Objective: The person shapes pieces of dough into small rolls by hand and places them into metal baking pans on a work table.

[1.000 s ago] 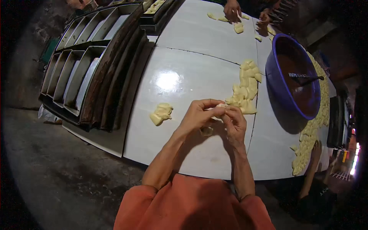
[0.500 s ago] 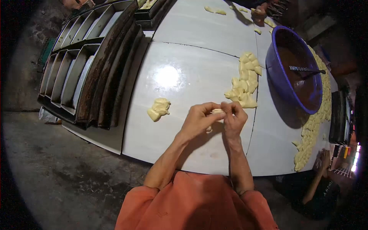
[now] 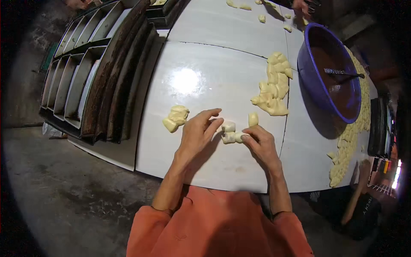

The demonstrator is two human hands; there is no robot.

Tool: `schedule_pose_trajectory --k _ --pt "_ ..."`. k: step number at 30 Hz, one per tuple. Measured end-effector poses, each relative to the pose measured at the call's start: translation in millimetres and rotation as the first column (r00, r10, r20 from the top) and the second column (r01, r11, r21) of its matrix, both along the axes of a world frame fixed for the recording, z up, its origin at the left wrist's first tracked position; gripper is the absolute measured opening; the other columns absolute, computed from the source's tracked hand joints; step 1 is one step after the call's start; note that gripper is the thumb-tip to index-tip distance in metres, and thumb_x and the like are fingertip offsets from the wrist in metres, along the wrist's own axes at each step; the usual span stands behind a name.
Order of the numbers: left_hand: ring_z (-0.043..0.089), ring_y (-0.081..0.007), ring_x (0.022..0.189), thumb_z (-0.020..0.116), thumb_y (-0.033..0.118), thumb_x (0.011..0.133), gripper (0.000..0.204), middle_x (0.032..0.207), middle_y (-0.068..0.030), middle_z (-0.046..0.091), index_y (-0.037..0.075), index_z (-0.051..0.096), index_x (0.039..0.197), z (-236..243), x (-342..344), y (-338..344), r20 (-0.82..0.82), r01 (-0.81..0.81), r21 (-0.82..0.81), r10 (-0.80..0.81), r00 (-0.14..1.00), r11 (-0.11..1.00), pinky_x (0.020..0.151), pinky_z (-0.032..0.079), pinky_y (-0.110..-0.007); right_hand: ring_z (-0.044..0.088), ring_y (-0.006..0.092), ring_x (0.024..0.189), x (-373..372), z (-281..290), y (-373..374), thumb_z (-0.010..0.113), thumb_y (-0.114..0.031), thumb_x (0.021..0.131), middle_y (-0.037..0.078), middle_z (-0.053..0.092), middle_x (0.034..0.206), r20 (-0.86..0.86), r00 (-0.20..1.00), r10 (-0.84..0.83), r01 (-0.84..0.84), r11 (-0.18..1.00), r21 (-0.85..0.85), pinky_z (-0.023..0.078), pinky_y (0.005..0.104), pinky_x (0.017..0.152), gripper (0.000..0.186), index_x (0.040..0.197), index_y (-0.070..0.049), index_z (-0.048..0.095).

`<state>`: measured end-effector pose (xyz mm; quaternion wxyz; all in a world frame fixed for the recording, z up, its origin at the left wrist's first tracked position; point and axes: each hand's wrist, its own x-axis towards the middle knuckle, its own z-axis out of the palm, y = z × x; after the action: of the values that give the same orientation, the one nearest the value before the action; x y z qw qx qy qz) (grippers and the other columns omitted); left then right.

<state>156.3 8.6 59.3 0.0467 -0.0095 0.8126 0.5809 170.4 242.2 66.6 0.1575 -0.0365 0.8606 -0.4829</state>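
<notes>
My left hand [image 3: 197, 135] has fingers apart and holds nothing, just left of a cluster of small pale dough pieces [image 3: 228, 137] on the white tabletop [image 3: 197, 70]. My right hand [image 3: 261, 147] pinches the right piece of that cluster between thumb and finger. Another small dough piece [image 3: 253, 119] lies behind my right fingers. A lumpy dough mound [image 3: 175, 116] is left of my left hand, and a longer heap of cut dough [image 3: 274, 92] stretches away beyond my right hand.
Stacked metal pan frames [image 3: 75, 85] stand on the left. A large purple basin [image 3: 305, 64] with brown contents and a dark utensil is on the right, beside many dough pieces [image 3: 340, 167]. Another person's arm [image 3: 354, 199] is at lower right, another hand [image 3: 299, 8] at the far edge.
My hands, together around a small piece earlier, have separated. My left hand moved left and let go; several small pieces now show on the tabletop between them.
</notes>
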Motion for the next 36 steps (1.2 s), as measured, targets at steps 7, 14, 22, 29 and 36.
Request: schedule_pose_trajectory --k 7,14,22,29,36 --pt "0.07 -0.0192 0.08 0.07 0.017 0.093 0.026 0.102 -0.0124 0.071 0.001 0.07 0.114 -33 29 -42 -0.207 -0.397 -0.029 0.383 0.9 0.917 0.07 0.056 -0.029 0.068 0.0263 0.088 -5 3 3 0.069 -0.017 0.09 0.017 0.069 0.102 -0.258 0.9 -0.35 0.391 0.912 0.126 0.055 0.0373 0.078 0.027 0.108 0.002 0.068" --pt "0.065 -0.0239 0.1 0.075 0.02 0.089 0.045 0.12 -0.0129 0.062 0.003 0.061 0.128 -19 39 -89 -0.256 -0.509 -0.4 0.44 0.861 0.762 0.081 0.055 -0.034 0.064 0.0211 0.083 -46 -4 -13 0.062 -0.013 0.091 0.015 0.066 0.103 -0.117 0.982 -0.152 0.165 0.979 0.116 0.053 0.0366 0.074 0.027 0.113 0.002 0.066" --pt "0.063 -0.029 0.111 0.076 0.03 0.088 0.051 0.122 -0.0156 0.063 0.002 0.063 0.128 -22 31 -97 -0.179 -0.385 -0.441 0.341 0.923 0.811 0.093 0.052 -0.039 0.054 0.0355 0.117 -90 -15 -89 0.06 -0.018 0.093 0.019 0.057 0.132 -0.512 0.784 0.35 0.065 0.775 0.629 0.044 0.0461 0.097 0.036 0.126 -0.003 0.062" --pt "0.063 -0.0322 0.105 0.073 0.027 0.088 0.059 0.114 -0.0173 0.066 0.001 0.053 0.137 -26 19 -92 -0.262 -0.378 -0.453 0.285 0.922 0.807 0.088 0.052 -0.042 0.05 0.0388 0.124 -79 5 -176 0.065 -0.018 0.091 0.023 0.056 0.13 -0.55 0.722 0.42 -0.282 0.905 0.319 0.039 0.0507 0.105 0.033 0.122 -0.005 0.065" --pt "0.064 -0.0306 0.097 0.065 0.021 0.092 0.049 0.111 -0.0154 0.07 0.006 0.056 0.138 -29 23 -109 -0.187 -0.266 -0.375 0.209 0.96 0.888 0.088 0.05 -0.042 0.06 0.0204 0.083 -75 -11 -166 0.057 -0.01 0.093 0.007 0.058 0.091 0.302 0.925 0.231 -0.014 0.814 -0.581 0.053 0.033 0.073 0.007 0.096 -0.004 0.056"
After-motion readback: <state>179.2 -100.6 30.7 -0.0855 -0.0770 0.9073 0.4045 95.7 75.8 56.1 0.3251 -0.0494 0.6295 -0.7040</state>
